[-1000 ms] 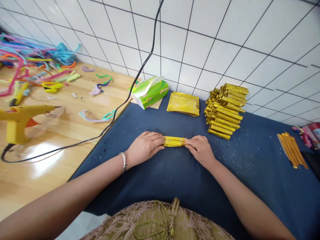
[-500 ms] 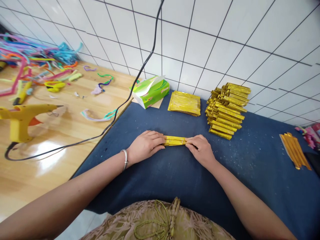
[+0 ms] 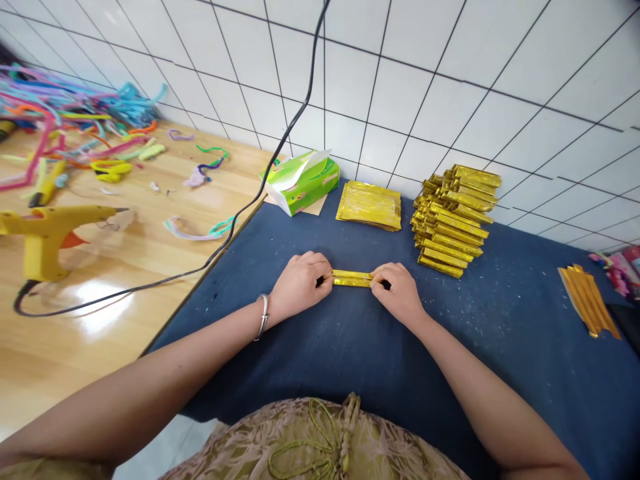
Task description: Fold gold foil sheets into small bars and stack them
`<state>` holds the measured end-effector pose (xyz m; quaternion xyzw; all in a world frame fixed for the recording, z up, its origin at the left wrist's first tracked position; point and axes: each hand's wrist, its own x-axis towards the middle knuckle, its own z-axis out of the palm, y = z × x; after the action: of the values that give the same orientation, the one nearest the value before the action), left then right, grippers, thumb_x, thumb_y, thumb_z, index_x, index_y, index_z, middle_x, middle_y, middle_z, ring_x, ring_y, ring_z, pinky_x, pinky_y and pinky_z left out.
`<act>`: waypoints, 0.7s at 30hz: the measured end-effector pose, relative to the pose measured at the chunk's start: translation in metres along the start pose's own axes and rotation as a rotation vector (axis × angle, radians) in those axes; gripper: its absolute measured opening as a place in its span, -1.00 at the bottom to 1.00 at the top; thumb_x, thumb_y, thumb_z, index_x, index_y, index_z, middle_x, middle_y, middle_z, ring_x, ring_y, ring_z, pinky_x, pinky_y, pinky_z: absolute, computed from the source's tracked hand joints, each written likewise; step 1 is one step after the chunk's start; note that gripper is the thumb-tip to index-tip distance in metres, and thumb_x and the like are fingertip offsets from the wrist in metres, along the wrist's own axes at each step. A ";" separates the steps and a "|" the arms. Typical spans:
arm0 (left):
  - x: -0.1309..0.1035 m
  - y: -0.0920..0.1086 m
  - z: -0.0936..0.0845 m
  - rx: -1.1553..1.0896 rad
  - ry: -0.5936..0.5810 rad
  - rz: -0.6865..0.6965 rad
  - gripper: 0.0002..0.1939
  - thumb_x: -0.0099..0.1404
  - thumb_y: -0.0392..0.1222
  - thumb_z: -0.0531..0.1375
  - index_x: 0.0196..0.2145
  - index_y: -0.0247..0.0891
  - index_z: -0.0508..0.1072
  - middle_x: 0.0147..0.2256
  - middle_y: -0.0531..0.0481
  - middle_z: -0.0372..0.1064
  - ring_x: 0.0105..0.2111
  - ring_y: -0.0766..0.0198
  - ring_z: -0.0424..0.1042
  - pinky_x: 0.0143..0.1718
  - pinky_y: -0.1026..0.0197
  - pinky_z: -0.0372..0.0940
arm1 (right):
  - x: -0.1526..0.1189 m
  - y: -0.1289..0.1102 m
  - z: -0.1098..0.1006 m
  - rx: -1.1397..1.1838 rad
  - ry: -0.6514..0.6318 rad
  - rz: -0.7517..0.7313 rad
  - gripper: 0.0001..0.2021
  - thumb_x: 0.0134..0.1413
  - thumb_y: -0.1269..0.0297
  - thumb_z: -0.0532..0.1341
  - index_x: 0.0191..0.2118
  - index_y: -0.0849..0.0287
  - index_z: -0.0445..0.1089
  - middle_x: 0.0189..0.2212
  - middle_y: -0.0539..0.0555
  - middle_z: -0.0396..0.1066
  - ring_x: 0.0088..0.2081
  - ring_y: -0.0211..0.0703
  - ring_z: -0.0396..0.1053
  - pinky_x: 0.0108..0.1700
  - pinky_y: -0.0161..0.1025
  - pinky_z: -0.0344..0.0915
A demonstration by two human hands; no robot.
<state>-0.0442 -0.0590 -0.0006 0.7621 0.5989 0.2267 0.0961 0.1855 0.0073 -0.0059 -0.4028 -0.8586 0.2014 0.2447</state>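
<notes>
Between my two hands a narrow folded strip of shiny gold foil paper (image 3: 351, 279) lies level over the dark blue cloth (image 3: 320, 360). My left hand (image 3: 304, 283) pinches its left end with thumb and curled fingers. At the right end, my right hand (image 3: 396, 288) grips it the same way. A crease runs along the strip's length, and both ends are hidden under my fingers. Beyond my hands sits a flat stack of gold foil sheets (image 3: 370, 205). To its right is a tall pile of folded gold strips (image 3: 450, 223).
A green tissue pack (image 3: 305, 183) stands at the back. A black cord (image 3: 283, 137) hangs across to a yellow glue gun (image 3: 43, 237) on the wooden table (image 3: 165, 280). Coloured pipe cleaners (image 3: 100, 110) lie beyond. Folded orange-gold paper (image 3: 589, 300) rests far right, and a tiled wall (image 3: 410, 80) closes the back.
My left hand has shifted slightly right and up, its fingers now curled into a pinch. My right fingers are also more curled, and the strip looks narrower and more tightly folded.
</notes>
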 end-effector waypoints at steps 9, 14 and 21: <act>0.001 -0.001 0.006 0.009 0.046 0.000 -0.91 0.17 -0.28 0.11 -0.42 -0.26 0.41 -0.35 -0.01 0.39 -0.28 0.24 0.29 -0.25 0.19 0.14 | 0.005 -0.002 0.003 -0.074 -0.006 0.053 -0.89 -0.13 0.44 0.15 -0.57 0.14 0.25 -0.44 0.00 0.38 -0.33 -0.18 0.26 -0.22 -0.22 0.13; 0.002 -0.004 0.005 -0.010 0.048 0.000 -0.90 0.19 -0.25 0.13 -0.48 -0.27 0.36 -0.35 -0.01 0.38 -0.28 0.24 0.30 -0.24 0.18 0.16 | 0.004 -0.003 0.006 -0.098 -0.002 0.073 -0.89 -0.13 0.42 0.15 -0.57 0.14 0.22 -0.44 0.01 0.36 -0.32 -0.17 0.25 -0.22 -0.21 0.12; 0.003 -0.008 0.005 0.002 0.016 0.018 -0.88 0.23 -0.22 0.12 -0.46 -0.25 0.34 -0.35 0.01 0.37 -0.29 0.25 0.29 -0.22 0.19 0.16 | 0.003 -0.004 0.007 -0.121 -0.002 0.093 -0.88 -0.13 0.42 0.15 -0.56 0.14 0.17 -0.45 0.00 0.32 -0.34 -0.18 0.23 -0.23 -0.22 0.10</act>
<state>-0.0486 -0.0537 -0.0074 0.7657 0.5929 0.2331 0.0886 0.1772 0.0062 -0.0082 -0.4563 -0.8498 0.1608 0.2093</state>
